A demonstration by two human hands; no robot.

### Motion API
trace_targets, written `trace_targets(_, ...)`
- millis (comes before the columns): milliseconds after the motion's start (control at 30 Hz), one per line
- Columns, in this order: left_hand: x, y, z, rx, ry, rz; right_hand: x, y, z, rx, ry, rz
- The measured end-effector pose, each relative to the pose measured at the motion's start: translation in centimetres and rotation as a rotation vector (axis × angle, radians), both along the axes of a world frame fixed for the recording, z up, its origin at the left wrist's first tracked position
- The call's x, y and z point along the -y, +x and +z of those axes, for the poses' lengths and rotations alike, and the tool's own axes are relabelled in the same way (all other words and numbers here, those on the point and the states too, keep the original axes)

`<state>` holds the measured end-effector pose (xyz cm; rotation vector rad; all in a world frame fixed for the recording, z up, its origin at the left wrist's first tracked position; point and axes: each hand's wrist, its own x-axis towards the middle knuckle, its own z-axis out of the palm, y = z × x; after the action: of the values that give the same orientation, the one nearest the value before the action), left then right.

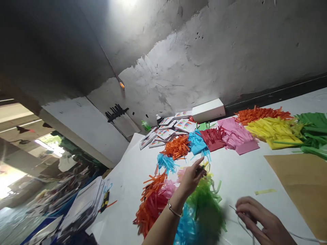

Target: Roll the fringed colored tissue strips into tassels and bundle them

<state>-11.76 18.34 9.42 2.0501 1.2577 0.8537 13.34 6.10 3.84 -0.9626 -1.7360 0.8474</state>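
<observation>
My right hand (pixel 258 217) pinches a thin pale string (pixel 241 223), whose end pokes out past the fingertips. A bracelet circles the wrist of my left hand (pixel 191 178). Its index finger points outward while the others curl closed; what they hold, if anything, is hidden. That hand is above a bunch of fringed paper tassels: orange tassel (pixel 148 204), pink tassel (pixel 168 189), blue tassel (pixel 187 221) and green tassel (pixel 208 197). Some yellow fringe shows by its fingertips. A smaller light-blue tassel (pixel 166 163) lies just beyond.
Fringed paper stacks line the table's back: orange bundle (pixel 177 146), red stack (pixel 213 137), pink stack (pixel 237 134), yellow stack (pixel 274 131). Behind are printed packets (pixel 166 132) and a white box (pixel 208 109) against the wall. Brown paper (pixel 301 187) lies right; a cutter (pixel 105 200) left.
</observation>
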Motion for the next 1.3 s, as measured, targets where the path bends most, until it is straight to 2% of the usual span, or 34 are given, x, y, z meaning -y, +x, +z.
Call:
trace_targets(167,3.2,2.9,-1.9,-0.057,0.003,-0.056,-3.0,-2.1,2.7,-0.038,0.148,-0.113)
trace_targets(267,4.2,4.1,-2.7,-0.125,0.009,-0.066,-4.7,-3.6,3.2,-0.034,0.208,-0.094)
trace_targets(333,4.4,3.9,-2.9,-0.186,0.008,-0.038,-5.4,-3.8,3.0,-0.028,0.222,-0.094)
trace_targets(433,4.1,2.0,-2.3,-0.302,0.001,0.118,-5.7,-2.3,2.6,-0.035,0.235,-0.187)
trace_targets(500,4.3,0.3,-1.3,-0.369,0.007,0.284,-5.3,-0.8,2.8,-0.038,0.236,-0.267)
trace_targets(567,5.3,-0.6,-0.2,-0.403,0.037,0.408,-4.5,0.3,3.4,-0.024,0.233,-0.288)
trace_targets(633,7.2,0.0,0.7,-0.365,0.107,0.363,-3.5,0.6,4.3,-0.002,0.232,-0.256)
trace_targets(733,10.6,3.2,0.7,-0.16,0.161,0.087,-1.6,0.2,5.6,-0.003,0.214,-0.143)
trace_targets(800,12.5,5.7,-0.2,0.072,0.095,0.047,-0.5,0.0,6.1,-0.039,0.196,-0.122)
trace_targets(867,13.6,7.4,-1.4,0.384,-0.09,0.126,0.4,0.4,6.2,-0.066,0.164,-0.188)
trace_targets(933,14.3,8.4,-2.4,0.743,-0.363,0.167,1.2,1.1,5.8,-0.026,0.102,-0.207)
trace_targets(1000,14.8,8.7,-2.9,1.023,-0.575,0.129,1.9,1.6,5.4,0.048,0.031,-0.103)
trace_targets(1033,15.0,8.8,-3.1,1.112,-0.625,0.108,2.3,1.6,5.2,0.079,0.01,-0.041)
trace_targets(1133,15.5,9.1,-3.2,1.205,-0.648,0.102,3.1,1.3,4.9,0.109,0.014,0.02)
trace_targets(1300,15.9,9.4,-4.2,1.206,-0.616,0.141,3.7,0.7,5.1,0.099,0.034,-0.008)
